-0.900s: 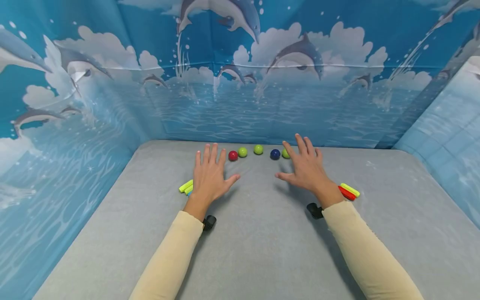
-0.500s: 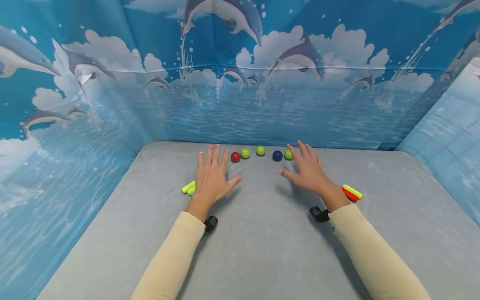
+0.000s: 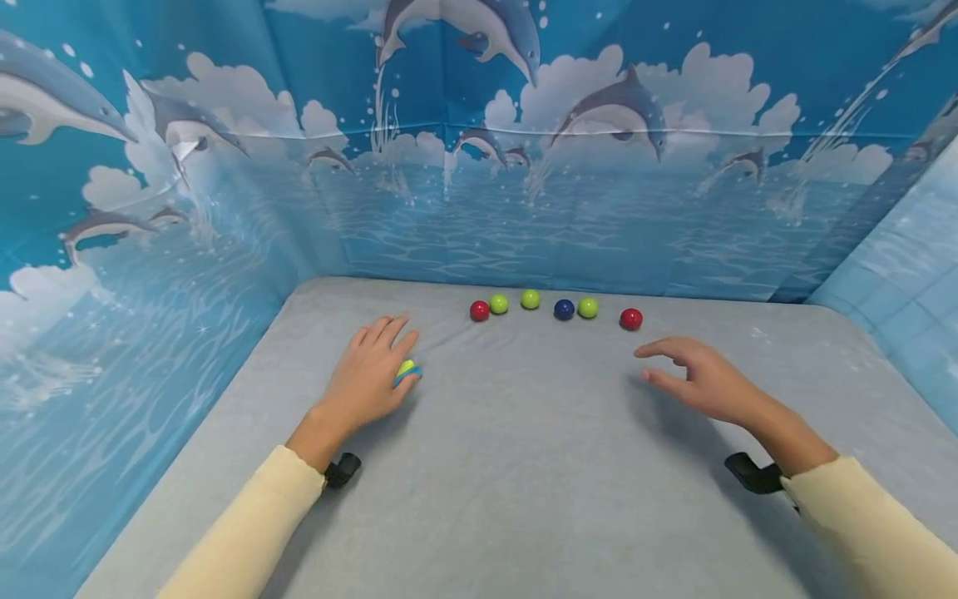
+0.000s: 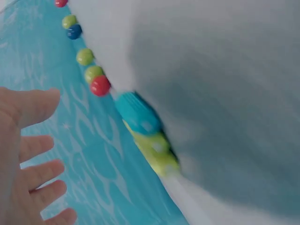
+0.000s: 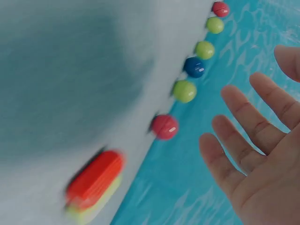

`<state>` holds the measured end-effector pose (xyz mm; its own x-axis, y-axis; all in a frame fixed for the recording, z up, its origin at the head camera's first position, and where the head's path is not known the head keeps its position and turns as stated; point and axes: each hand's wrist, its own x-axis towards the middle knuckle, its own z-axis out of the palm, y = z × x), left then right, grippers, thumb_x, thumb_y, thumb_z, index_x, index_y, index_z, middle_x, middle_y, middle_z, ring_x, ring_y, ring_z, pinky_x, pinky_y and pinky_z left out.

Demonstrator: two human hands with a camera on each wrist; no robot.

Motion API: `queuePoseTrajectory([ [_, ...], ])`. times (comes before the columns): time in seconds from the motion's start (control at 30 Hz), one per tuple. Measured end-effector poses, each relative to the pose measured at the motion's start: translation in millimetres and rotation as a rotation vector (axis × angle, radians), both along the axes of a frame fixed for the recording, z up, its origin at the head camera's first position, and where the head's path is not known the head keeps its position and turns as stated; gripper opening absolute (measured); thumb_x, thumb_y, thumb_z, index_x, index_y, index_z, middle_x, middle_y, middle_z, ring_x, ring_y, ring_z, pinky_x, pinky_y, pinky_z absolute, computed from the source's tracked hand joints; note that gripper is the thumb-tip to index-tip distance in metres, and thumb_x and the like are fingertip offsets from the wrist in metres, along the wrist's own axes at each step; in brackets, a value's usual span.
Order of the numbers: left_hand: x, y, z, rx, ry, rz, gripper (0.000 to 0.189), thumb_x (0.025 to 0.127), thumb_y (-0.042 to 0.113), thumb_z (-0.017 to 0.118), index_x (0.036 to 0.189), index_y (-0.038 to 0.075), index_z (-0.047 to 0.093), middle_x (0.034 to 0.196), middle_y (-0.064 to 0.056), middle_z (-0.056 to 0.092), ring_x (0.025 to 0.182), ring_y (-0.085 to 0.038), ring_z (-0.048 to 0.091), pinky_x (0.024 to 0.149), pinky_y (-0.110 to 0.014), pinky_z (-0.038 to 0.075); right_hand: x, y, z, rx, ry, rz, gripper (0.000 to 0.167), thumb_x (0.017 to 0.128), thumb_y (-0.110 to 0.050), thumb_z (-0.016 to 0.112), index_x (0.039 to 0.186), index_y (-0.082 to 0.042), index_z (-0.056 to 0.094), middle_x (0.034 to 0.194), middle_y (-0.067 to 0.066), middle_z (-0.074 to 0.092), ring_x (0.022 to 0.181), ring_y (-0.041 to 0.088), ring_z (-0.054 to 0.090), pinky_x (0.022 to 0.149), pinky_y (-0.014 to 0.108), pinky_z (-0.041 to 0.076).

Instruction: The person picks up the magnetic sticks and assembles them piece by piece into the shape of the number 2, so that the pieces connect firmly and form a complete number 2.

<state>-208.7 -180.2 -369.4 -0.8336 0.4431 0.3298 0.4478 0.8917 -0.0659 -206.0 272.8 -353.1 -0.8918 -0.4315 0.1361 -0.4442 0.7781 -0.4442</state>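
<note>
My left hand (image 3: 368, 373) hovers over the left pile of short sticks, fingers spread and nothing held. In the head view a blue stick (image 3: 409, 376) shows by the thumb. The left wrist view shows that ridged blue stick (image 4: 138, 112) beside yellow-green sticks (image 4: 157, 154). On the other side my right hand (image 3: 699, 381) is above the table, fingers loosely bent, holding nothing. It hides a red stick and a yellow stick from the head view. The right wrist view shows the red stick (image 5: 96, 179) lying alongside the yellow stick (image 5: 101, 201), apart from the fingers.
Along the far edge of the grey table (image 3: 509, 466) lies a row of small balls: red (image 3: 479, 310), yellow-green (image 3: 530, 299), dark blue (image 3: 565, 309) and, at the right end, another red ball (image 3: 631, 319). A dolphin-print curtain (image 3: 464, 216) hangs behind and at both sides.
Both hands have moved apart and nearer the body, the left over its sticks, the right over the red and yellow ones. The right-end red ball has come into view.
</note>
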Motion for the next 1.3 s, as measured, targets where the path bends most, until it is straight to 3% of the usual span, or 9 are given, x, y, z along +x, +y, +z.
queuePoseTrajectory([
  [0.1,4.5,-14.2,-1.4,0.015,-0.011,-0.029,0.054,0.089,0.032,0.073,0.135,0.007,0.059,0.147,-0.018,0.050,0.136,-0.036,0.045,0.107,-0.055,0.041,9.1,14.0,-3.2,0.025,0.003,-0.023,0.034,0.094,-0.019,0.068,0.124,-0.003,0.066,0.125,0.021,0.066,0.116,0.041,0.057,0.090,0.062,0.050],
  [0.27,4.6,-25.5,-6.8,0.018,-0.024,-0.028,0.047,0.089,0.030,0.073,0.128,0.007,0.064,0.141,-0.018,0.056,0.131,-0.035,0.051,0.103,-0.055,0.045,15.8,27.0,-9.0,0.033,0.007,-0.047,0.034,0.092,-0.019,0.070,0.122,-0.003,0.067,0.124,0.022,0.066,0.118,0.043,0.056,0.093,0.065,0.048],
  [0.57,2.7,-23.9,-15.3,0.030,0.017,-0.062,0.036,0.086,0.023,0.076,0.118,0.007,0.070,0.118,-0.013,0.067,0.112,-0.031,0.060,0.092,-0.051,0.051,13.9,33.7,-18.5,0.036,0.018,-0.051,0.033,0.093,-0.017,0.069,0.123,-0.003,0.066,0.124,0.021,0.067,0.118,0.043,0.057,0.094,0.065,0.046],
  [0.9,6.3,-22.2,-21.0,0.042,0.052,-0.087,0.025,0.084,0.018,0.078,0.106,0.008,0.075,0.096,-0.008,0.067,0.088,-0.024,0.058,0.074,-0.041,0.051,8.5,28.0,-19.2,0.043,0.001,-0.038,0.032,0.093,-0.018,0.069,0.122,-0.003,0.068,0.122,0.019,0.069,0.114,0.039,0.059,0.092,0.061,0.049],
  [1.13,4.0,-16.6,-15.4,0.031,-0.051,-0.072,0.022,0.087,0.018,0.076,0.107,0.008,0.076,0.100,-0.008,0.070,0.088,-0.023,0.060,0.074,-0.039,0.052,5.4,24.7,-18.7,0.046,-0.029,-0.039,0.032,0.094,-0.019,0.067,0.122,-0.004,0.067,0.123,0.018,0.068,0.113,0.038,0.061,0.091,0.059,0.051],
  [1.3,0.7,-11.5,-16.3,0.032,-0.140,-0.008,0.013,0.087,0.015,0.076,0.097,0.008,0.076,0.086,-0.004,0.066,0.076,-0.018,0.059,0.069,-0.036,0.053,7.1,24.2,-20.1,0.049,-0.032,-0.016,0.030,0.094,-0.018,0.068,0.120,-0.005,0.068,0.121,0.016,0.070,0.111,0.035,0.063,0.088,0.054,0.054],
])
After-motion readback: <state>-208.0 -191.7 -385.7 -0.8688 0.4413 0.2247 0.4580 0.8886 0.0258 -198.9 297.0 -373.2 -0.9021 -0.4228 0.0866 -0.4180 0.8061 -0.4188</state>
